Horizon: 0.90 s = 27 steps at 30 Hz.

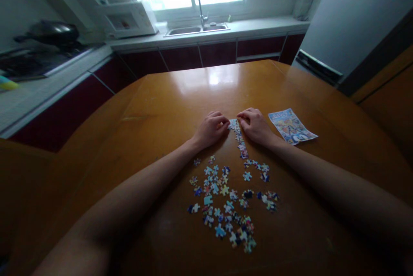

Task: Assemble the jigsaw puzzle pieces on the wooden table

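A narrow strip of joined jigsaw puzzle pieces (240,140) lies on the wooden table, between my two hands. My left hand (210,130) rests on the tabletop with its fingers curled, thumb and forefinger closed at the strip's upper left edge. At the upper right corner of the strip, the fingertips of my right hand (254,126) are pinched together. Which single piece each hand touches is too small to make out. Nearer to me lies a scatter of loose jigsaw pieces (225,190), mostly light blue, white and dark blue.
A colourful picture sheet (292,126) lies to the right of my right hand. The brown table (155,108) has angled far corners. Beyond it are a counter with a sink (183,31) and faucet, a pan (53,33) on the stove, and a fridge (351,18).
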Each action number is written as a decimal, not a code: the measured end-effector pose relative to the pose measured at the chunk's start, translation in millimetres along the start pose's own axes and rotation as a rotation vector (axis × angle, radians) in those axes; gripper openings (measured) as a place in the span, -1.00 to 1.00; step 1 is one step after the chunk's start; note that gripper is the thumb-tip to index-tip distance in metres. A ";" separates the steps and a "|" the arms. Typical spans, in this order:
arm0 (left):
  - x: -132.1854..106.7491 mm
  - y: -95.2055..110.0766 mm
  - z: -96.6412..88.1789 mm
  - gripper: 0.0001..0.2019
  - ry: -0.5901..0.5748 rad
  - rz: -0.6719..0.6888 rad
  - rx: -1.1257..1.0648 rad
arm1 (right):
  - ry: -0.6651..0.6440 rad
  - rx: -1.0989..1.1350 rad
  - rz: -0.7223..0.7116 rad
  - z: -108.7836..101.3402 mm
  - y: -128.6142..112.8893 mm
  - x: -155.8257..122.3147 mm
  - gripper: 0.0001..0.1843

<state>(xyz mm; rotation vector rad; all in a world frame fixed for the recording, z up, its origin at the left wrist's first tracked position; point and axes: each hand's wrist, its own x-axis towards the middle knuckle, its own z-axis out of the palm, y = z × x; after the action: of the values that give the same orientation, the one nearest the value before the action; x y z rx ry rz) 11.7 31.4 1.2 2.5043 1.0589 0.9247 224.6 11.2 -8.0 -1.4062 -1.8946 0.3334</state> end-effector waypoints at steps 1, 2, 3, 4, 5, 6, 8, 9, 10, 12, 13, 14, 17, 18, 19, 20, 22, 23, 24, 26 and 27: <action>0.0 0.3 -0.2 -0.87 0.003 0.001 -0.003 | 0.004 0.005 -0.001 0.3 0.4 0.1 -0.82; -0.1 0.5 -0.3 -0.88 0.005 0.000 -0.005 | 0.009 0.009 -0.002 0.6 0.7 0.1 -0.82; -0.2 0.7 -0.4 -0.89 0.005 -0.001 -0.006 | 0.012 0.012 -0.004 0.8 1.0 0.1 -0.82; -0.3 0.7 -0.5 -0.89 0.004 -0.002 -0.006 | 0.014 0.013 -0.005 1.0 1.2 0.0 -0.82; -0.4 0.8 -0.6 -0.89 0.005 -0.001 -0.007 | 0.015 0.015 -0.007 1.2 1.4 -0.2 -0.82; -0.4 0.9 -0.6 -0.89 0.006 0.001 -0.008 | 0.015 0.017 -0.009 1.3 1.6 -0.4 -0.82; -0.3 1.3 -0.7 -0.90 0.008 0.009 -0.010 | 0.014 0.020 -0.012 1.4 1.8 -0.8 -0.81; -0.2 1.7 -0.8 -0.90 0.007 0.012 -0.009 | 0.014 0.022 -0.013 1.3 1.6 -0.9 -0.81; -0.1 2.2 -0.9 -0.90 0.006 0.014 -0.007 | 0.015 0.022 -0.014 1.1 1.4 -1.0 -0.80; 0.0 2.9 -1.2 -0.90 0.003 0.012 0.001 | 0.018 0.023 -0.016 0.6 0.4 -1.1 -0.80; 0.0 3.0 -1.3 -0.90 0.002 0.012 0.003 | 0.019 0.023 -0.016 0.3 -0.1 -1.1 -0.81; -0.1 2.9 -1.3 -0.90 0.000 0.011 0.003 | 0.019 0.024 -0.016 0.0 -0.6 -1.0 -0.81; -0.9 0.6 -0.4 -0.92 -0.003 0.015 -0.006 | 0.015 0.027 -0.010 -0.1 -1.2 -0.7 -0.81; -1.2 -0.6 0.1 -0.93 -0.002 0.018 -0.010 | 0.014 0.027 -0.009 0.0 -0.9 -0.6 -0.81; -1.6 -1.6 0.6 -0.94 0.000 0.022 -0.013 | 0.011 0.027 -0.009 0.2 -0.5 -0.4 -0.81; -2.0 -2.6 1.1 -0.95 0.002 0.026 -0.016 | 0.010 0.025 -0.010 0.4 0.0 -0.3 -0.81; -2.5 -3.9 1.8 -0.96 0.006 0.031 -0.020 | 0.008 0.018 -0.013 0.7 1.0 0.0 -0.81; -2.6 -4.2 2.1 -0.96 0.007 0.032 -0.020 | 0.008 0.015 -0.014 0.7 1.4 0.1 -0.81; -2.6 -4.3 2.2 -0.97 0.005 0.031 -0.020 | 0.008 0.013 -0.013 0.7 1.7 0.1 -0.81; -2.4 -4.3 2.4 -0.97 0.001 0.025 -0.018 | 0.004 0.012 -0.009 0.6 1.9 0.1 -0.81; -2.3 -4.3 2.4 -0.97 -0.002 0.023 -0.018 | 0.002 0.013 -0.007 0.5 1.8 0.1 -0.81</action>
<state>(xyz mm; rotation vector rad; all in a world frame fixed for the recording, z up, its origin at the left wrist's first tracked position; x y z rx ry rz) 9.7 32.8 -3.7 2.5070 1.0193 0.9341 225.5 12.0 -9.4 -1.3909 -1.8922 0.3407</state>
